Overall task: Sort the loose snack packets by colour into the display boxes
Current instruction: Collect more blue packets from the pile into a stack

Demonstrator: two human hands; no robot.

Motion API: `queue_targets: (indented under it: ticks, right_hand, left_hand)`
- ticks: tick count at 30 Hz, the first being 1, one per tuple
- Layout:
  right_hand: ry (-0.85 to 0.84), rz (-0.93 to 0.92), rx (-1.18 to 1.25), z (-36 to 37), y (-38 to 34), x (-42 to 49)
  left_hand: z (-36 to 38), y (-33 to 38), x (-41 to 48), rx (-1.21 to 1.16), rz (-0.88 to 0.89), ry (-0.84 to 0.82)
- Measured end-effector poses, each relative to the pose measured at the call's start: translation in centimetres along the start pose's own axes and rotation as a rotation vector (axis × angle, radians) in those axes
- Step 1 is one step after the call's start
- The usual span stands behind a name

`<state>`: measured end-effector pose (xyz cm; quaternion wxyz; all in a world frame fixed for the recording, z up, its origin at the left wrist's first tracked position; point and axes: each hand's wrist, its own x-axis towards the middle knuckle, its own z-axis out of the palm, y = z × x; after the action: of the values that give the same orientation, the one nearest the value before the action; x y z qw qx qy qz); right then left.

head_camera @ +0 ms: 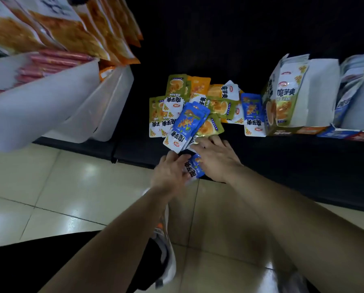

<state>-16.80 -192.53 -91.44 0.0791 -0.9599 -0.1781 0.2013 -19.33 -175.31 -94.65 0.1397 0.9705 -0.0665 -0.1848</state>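
The loose snack packets lay in a heap on a dark shelf, close to its front edge, where the tiled floor began. To the left of the heap the shelf was bare up to the white bins; to the right, one blue packet leaned against the green display box, so there was almost no free room on that side. A blue display box stood further right, at the border of the view.

The packets were green, orange and blue, each with a white end, and they overlapped each other. The left hand pinched a blue packet at the shelf edge. The right hand lay just beside it, fingers spread flat on the near edge of the heap, touching a few blue packets on top.
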Motion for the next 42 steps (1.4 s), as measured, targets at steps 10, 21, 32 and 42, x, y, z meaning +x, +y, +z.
queue_targets:
  ticks: [10, 21, 32, 42]
  right_hand:
    - [-0.063, 0.277, 0.201, 2.0, 2.2, -2.3]
    - [0.018, 0.506, 0.801, 1.9, 6.5, -8.2]
    - [0.156, 0.459, 0.887, -2.1, 5.7, -7.4]
    - [0.236, 0.34, 1.029, -5.9, 4.2, -8.2]
  left_hand:
    - [-2.3, -1.8, 1.6, -0.143, -0.111, 0.381]
    - [-2.5, -0.2, 6.5, -0.188, -0.259, 0.143]
    - [-7.3, -0.3, 4.2, -0.626, -0.221, 0.2]
    - [-9.8, 5.2, 1.0, -1.003, -0.062, -0.083]
